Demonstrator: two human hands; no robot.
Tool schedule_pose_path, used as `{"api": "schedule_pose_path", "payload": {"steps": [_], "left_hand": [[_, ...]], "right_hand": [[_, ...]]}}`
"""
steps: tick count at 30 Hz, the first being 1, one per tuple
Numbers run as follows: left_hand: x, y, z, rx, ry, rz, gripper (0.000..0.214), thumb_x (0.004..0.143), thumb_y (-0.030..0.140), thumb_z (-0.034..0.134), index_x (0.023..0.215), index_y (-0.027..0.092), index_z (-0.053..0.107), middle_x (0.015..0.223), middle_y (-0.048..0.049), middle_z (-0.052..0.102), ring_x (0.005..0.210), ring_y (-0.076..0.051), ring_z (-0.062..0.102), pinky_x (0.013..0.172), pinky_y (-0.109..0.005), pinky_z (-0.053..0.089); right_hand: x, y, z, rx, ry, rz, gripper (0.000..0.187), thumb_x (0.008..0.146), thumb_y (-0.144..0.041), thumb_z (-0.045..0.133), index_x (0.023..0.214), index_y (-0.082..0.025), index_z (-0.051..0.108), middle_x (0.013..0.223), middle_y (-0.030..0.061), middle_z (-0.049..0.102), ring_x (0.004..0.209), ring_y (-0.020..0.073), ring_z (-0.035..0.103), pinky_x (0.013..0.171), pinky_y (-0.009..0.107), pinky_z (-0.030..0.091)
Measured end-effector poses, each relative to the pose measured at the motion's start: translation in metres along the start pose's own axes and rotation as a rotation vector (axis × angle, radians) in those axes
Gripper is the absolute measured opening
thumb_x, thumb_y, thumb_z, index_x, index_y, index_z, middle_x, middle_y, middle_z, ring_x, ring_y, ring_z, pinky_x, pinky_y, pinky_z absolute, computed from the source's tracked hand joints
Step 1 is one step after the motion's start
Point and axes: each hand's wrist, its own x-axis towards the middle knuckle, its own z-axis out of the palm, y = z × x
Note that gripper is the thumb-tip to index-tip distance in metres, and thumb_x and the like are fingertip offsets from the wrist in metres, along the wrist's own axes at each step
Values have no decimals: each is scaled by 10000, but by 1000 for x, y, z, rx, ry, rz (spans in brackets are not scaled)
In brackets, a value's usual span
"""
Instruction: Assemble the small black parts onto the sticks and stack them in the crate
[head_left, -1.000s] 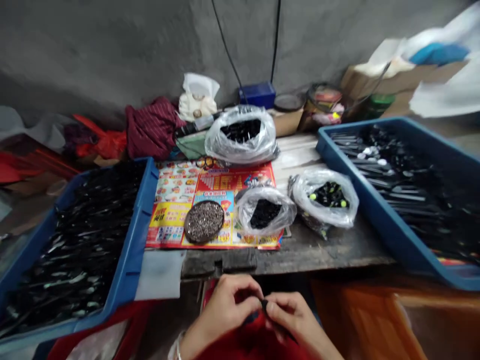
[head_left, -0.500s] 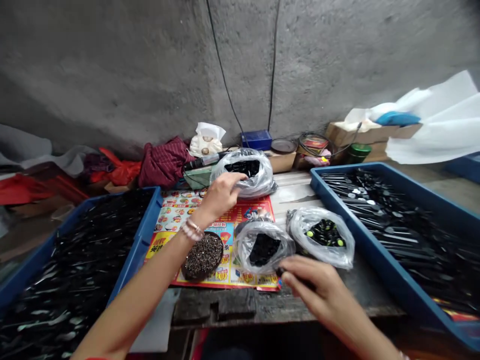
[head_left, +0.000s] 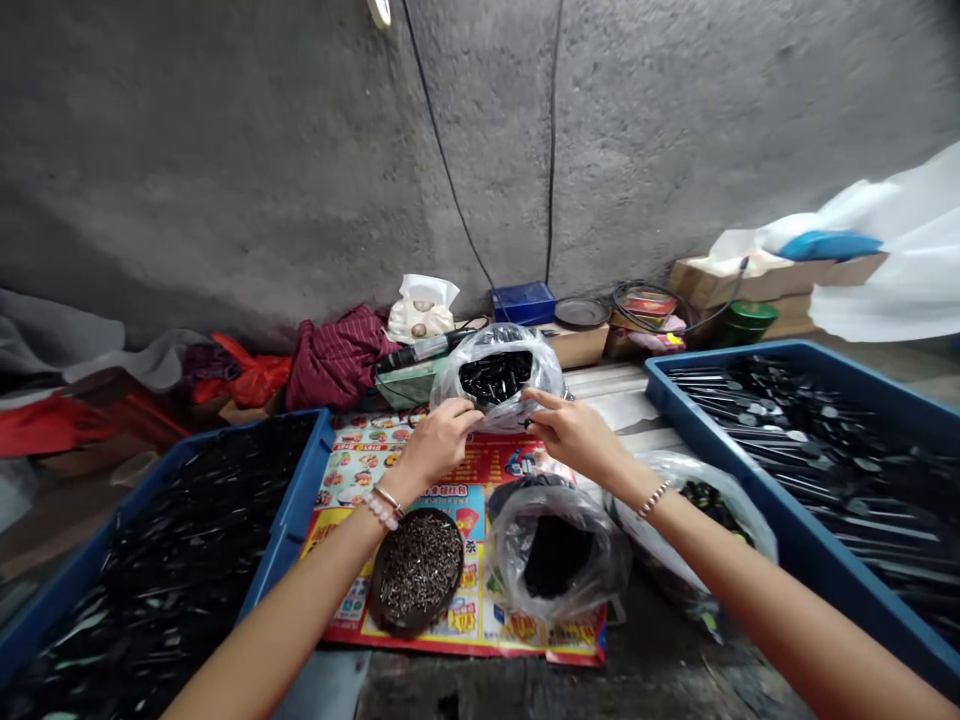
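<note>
My left hand (head_left: 442,440) is closed at the near rim of a clear plastic bag (head_left: 495,340) filled with shiny black pieces, its fingertips pinching the film. On the same rim, a little to the right, my right hand (head_left: 574,432) grips the film between thumb and forefinger. A small dark spot shows under its curled fingers; what it is I cannot make out. Nearer me stands a second plastic bag (head_left: 514,560) with matte black pieces. To its left lies a dark round dish (head_left: 390,610) of small metal rivets or screws. A printed flyer (head_left: 349,525) is spread underneath.
A blue crate (head_left: 296,500) of black parts is on the left. Another blue crate (head_left: 697,440) with long black parts stands on the right. A third plastic bag (head_left: 652,530) is partly behind my right forearm. Along the wall are a blue box (head_left: 525,302) and maroon cloth (head_left: 341,355).
My right hand has moved from beside the near bag up to the back bag's rim. My left hand has drawn down from over the opening to the rim. The view has shifted slightly.
</note>
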Motion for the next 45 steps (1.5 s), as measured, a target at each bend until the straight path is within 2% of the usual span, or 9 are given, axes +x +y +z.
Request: {"api": "schedule_pose_path", "payload": {"steps": [8,13,17,24,31,35,38,42,45], "left_hand": [[5,3,-5,-152,31,-148,296,913,60,442,1081,165,662,1065,-88,724,979,-219,673,898,-353,526],[34,-7,-14,-226,180,-357,200,879,139,532,953,183,712,962,-51,754,906,-213,691,882,-321,517],[62,-30,-14,-228,180,-416,240,790,79,584,954,149,744,1005,-95,763,942,-245,691,936,-368,504],[68,-62,-5,-299,198,-545,253,822,163,551,986,83,726,853,-111,764,681,-192,693,615,-279,560],[69,-44,-11,-92,122,-399,208,817,262,626,940,179,772,990,-86,749,929,-248,657,944,-383,486],[79,-33,-12,7,-2,-339,158,775,205,672,885,173,781,950,-101,746,955,-273,646,947,-388,479],[81,-25,-13,73,-60,-315,157,784,144,639,855,157,778,938,-124,729,949,-286,648,930,-385,482],[83,-19,-14,123,-110,-286,206,768,99,604,877,139,775,953,-146,711,918,-298,654,895,-390,494],[88,-21,-16,127,-125,-274,229,699,71,617,843,157,773,913,-125,720,893,-292,661,853,-367,506]], "right_hand": [[-26,19,13,241,118,-5,241,916,-154,528,808,-210,735,1418,42,561,906,238,721,799,334,554],[-28,25,18,371,140,-8,244,916,-169,526,810,-201,744,1409,67,567,968,253,715,878,356,555],[-29,25,19,415,142,0,250,918,-178,517,814,-197,744,1415,78,559,987,258,713,878,362,559],[-30,25,19,485,150,5,254,921,-175,507,803,-196,730,1412,85,561,1039,253,697,870,346,555],[-29,24,18,547,176,6,248,918,-204,514,798,-199,730,1408,99,562,1072,265,684,903,362,541],[-26,8,0,693,242,99,273,908,-277,539,748,-174,736,1374,144,585,1013,289,699,844,380,557],[-36,-18,-24,894,232,178,249,888,-312,585,742,-187,743,1291,115,654,968,278,698,720,335,569],[-77,-59,-44,1188,124,281,244,887,-391,621,810,-217,773,1101,78,730,787,223,685,547,259,515],[-124,-86,-34,1331,17,422,339,876,-506,629,900,-212,795,846,69,727,620,185,620,501,244,472]]}}
